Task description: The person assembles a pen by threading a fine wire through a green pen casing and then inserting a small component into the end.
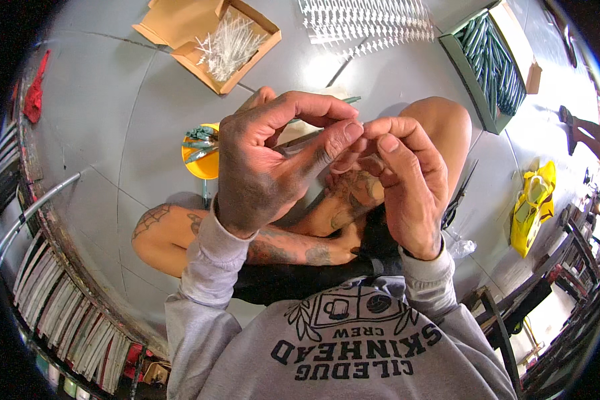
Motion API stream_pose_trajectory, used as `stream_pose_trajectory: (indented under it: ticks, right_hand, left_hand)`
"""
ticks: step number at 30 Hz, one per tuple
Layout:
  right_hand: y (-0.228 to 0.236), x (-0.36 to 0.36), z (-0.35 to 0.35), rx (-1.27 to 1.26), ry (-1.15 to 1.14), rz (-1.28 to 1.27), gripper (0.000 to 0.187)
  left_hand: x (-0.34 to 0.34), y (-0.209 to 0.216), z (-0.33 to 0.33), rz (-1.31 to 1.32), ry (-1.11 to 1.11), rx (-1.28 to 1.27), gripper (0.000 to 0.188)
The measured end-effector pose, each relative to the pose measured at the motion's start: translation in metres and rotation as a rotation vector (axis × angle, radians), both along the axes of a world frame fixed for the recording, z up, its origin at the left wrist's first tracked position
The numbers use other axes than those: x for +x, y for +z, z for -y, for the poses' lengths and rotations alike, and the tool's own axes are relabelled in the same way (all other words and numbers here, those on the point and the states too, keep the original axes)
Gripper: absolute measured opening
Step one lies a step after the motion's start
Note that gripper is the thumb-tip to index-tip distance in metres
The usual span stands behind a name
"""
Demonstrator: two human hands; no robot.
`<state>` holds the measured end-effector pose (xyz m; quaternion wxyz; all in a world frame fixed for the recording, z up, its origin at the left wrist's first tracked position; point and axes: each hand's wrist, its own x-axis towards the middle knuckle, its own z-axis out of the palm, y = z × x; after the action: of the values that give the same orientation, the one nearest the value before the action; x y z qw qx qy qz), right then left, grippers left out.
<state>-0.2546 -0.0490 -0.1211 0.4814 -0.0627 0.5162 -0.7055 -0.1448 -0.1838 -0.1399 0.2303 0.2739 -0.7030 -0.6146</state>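
My two hands meet in front of me, fingertips almost touching. The left hand (pixel 267 160) has its thumb and index finger pinched together; what lies between them is too small to make out. Close beside them, the thumb and index finger of my right hand (pixel 410 180) are also brought together, and anything in them is hidden. A slim green piece (pixel 351 100) shows just beyond the left fingers, partly covered. Left of the left hand stands a yellow cup (pixel 199 163) with several green pieces (pixel 200 138) in it.
On the grey floor lie an open cardboard box (pixel 232 81) of thin clear sticks (pixel 230 47), rows of small white parts (pixel 373 23), and a green box (pixel 477 103) of dark green tubes (pixel 490 60). A yellow bag (pixel 535 207) lies right; a rack (pixel 67 307) stands left. My crossed legs are below my hands.
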Motion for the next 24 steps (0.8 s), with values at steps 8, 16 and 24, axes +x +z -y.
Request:
stream_pose_trajectory:
  ticks: [8, 16, 24]
  right_hand:
    - [-0.003, -0.006, 0.002, 0.130, 0.139, -0.137, 0.019]
    - [-0.062, 0.003, 0.006, 0.120, -0.191, -1.114, 0.009]
    - [-0.064, 0.002, 0.001, -0.005, -0.092, -1.499, 0.020]
  left_hand:
    - [0.011, -0.018, 0.008, -0.097, -0.066, -0.403, 0.021]
    - [0.016, -0.047, -0.025, -0.098, 0.146, -0.363, 0.018]
    - [0.012, -0.039, -0.036, -0.137, 0.092, 0.637, 0.022]
